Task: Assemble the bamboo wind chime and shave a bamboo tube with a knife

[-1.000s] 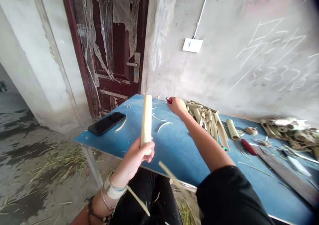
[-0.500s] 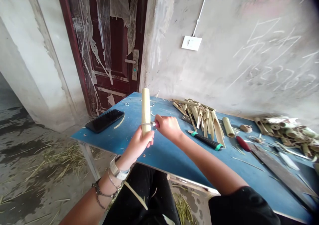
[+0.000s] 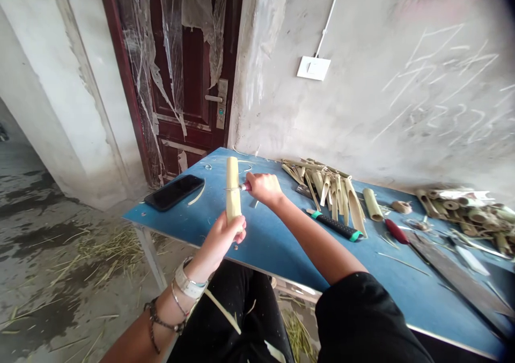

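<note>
A pale, peeled bamboo piece (image 3: 232, 178) stands nearly upright above the blue table, its lower end wrapped by the fingers of my left hand (image 3: 225, 235). My right hand (image 3: 263, 189) is closed round the handle of a small knife (image 3: 244, 187). The thin blade lies across the bamboo, touching it around the middle of its length. Most of the knife's handle is hidden inside my fist. Curled shavings (image 3: 197, 192) lie on the table to the left of the bamboo.
On the blue table (image 3: 281, 250) lie a black phone (image 3: 175, 192), a black-and-green tool handle (image 3: 338, 227), split bamboo pieces (image 3: 341, 194), a short bamboo tube (image 3: 372, 204) and a red-handled saw (image 3: 438, 261). More bamboo (image 3: 462, 210) is heaped at right. Shavings cover parts of the floor.
My right hand has moved the knife up along the bamboo, from just above my left hand to about mid-length. My left hand and the bamboo have dropped slightly.
</note>
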Demonstrator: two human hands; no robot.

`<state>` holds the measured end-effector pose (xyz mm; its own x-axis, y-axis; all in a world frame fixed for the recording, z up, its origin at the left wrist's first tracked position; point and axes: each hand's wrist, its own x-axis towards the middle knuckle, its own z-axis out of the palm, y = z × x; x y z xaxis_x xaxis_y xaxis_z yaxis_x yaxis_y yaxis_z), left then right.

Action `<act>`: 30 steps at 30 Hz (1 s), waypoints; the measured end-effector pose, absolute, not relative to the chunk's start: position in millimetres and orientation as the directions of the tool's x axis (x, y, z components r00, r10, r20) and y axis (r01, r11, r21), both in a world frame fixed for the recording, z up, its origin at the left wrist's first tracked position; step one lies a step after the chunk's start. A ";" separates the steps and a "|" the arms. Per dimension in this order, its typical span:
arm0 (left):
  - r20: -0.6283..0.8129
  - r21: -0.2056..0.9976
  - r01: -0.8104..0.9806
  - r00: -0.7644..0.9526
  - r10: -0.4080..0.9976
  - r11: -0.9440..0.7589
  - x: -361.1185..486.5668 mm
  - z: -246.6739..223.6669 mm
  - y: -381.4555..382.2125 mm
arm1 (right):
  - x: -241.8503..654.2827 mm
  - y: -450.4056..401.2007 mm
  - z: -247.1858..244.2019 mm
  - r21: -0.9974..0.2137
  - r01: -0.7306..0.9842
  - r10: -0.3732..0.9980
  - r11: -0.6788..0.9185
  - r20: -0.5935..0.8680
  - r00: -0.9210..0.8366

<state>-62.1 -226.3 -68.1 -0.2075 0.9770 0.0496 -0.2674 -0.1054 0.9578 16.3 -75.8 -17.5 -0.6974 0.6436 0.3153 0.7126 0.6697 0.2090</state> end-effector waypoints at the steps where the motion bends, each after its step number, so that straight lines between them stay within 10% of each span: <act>1: 0.050 0.954 -0.279 -0.202 0.978 -0.106 -63.1 -66.7 -223.0 | 16.4 -73.3 -18.0 0.204 0.721 0.649 0.663 0.324 -0.688; 17: -0.118 0.949 -0.305 -0.094 0.989 0.084 -73.2 -42.6 -177.9 | 38.2 -59.6 -35.6 0.138 0.853 0.786 0.504 0.335 -0.519; 30: -0.104 0.981 0.156 -0.069 0.992 0.114 -67.0 -37.2 -133.7 | 70.1 -46.5 -46.8 -0.060 0.916 0.871 0.397 0.339 -0.355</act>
<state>-67.0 -133.7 -37.2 -0.0693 0.9921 -0.1044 0.1559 0.1142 0.9812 70.1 -46.5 -46.8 -0.3551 0.8713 0.3388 0.9159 0.3968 -0.0603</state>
